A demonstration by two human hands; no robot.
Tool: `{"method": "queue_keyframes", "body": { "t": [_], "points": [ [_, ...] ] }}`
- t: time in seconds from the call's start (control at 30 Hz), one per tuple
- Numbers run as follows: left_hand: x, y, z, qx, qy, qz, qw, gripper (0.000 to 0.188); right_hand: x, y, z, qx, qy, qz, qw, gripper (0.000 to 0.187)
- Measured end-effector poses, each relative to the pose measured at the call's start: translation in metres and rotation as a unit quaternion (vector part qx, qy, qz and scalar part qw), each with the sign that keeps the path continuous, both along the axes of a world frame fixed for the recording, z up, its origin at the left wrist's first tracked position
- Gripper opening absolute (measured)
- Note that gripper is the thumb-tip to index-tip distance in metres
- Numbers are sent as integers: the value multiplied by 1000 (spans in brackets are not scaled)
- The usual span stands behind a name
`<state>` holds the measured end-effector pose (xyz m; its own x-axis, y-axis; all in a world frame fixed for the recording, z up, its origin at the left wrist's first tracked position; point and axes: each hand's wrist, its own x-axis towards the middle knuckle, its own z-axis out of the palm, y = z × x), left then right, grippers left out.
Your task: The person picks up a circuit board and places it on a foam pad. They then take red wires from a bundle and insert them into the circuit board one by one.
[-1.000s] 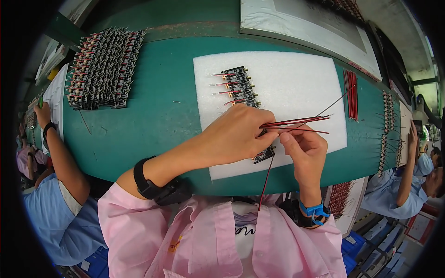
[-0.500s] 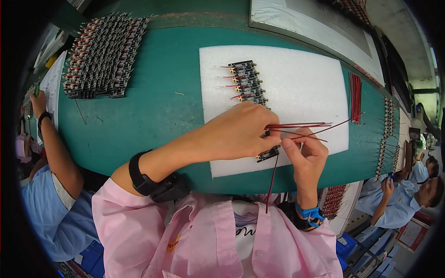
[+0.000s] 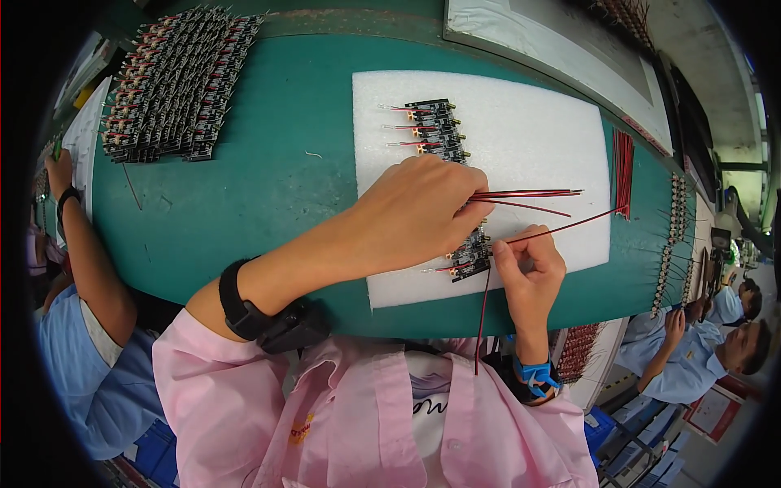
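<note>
My left hand [image 3: 423, 207] rests on a white foam mat [image 3: 537, 130], holding a small bundle of thin red wires [image 3: 529, 195] that stick out to the right. Under it runs a row of small black circuit boards [image 3: 438, 130], partly hidden by the hand. My right hand [image 3: 529, 268] pinches a single red wire [image 3: 569, 228] at the near end of the row, beside a black board [image 3: 470, 259]. One more red wire hangs down over the table edge toward my pink shirt.
A large stack of black circuit boards [image 3: 175, 81] lies at the far left of the green table [image 3: 268, 179]. A bundle of red wires [image 3: 624, 167] sits at the mat's right edge. Other people work at left [image 3: 81, 325] and right [image 3: 700, 358]. A white board [image 3: 553, 41] lies beyond.
My right hand has shifted down and left to the near end of the board row, now holding a single wire. The left hand stays on the boards with its wires.
</note>
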<state>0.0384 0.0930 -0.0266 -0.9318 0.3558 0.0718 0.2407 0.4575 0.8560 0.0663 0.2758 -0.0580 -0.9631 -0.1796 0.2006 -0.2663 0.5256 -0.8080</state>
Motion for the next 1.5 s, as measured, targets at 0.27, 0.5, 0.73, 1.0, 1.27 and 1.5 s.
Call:
{"method": "queue_keyframes", "body": {
  "t": [0.27,0.5,0.73,1.0,1.27,1.5],
  "points": [
    [0,0,-2,-27,11,6,1000,17,1,-2,-5,5,27,-14,1000,16],
    [-1,1,-4,-34,3,7,999,18,2,-2,-6,6,32,-7,999,17],
    [-1,3,-5,-43,7,16,999,21,3,-7,-2,10,12,-52,999,14],
    [-2,1,-8,-56,-6,6,998,18,4,-10,-3,13,23,-64,998,14],
    [-1,2,-10,-50,9,9,999,17,5,-10,-5,24,47,-62,997,14],
    [-1,2,-10,-46,13,9,999,17,5,-8,-4,32,62,-39,997,12]
  ]
}}
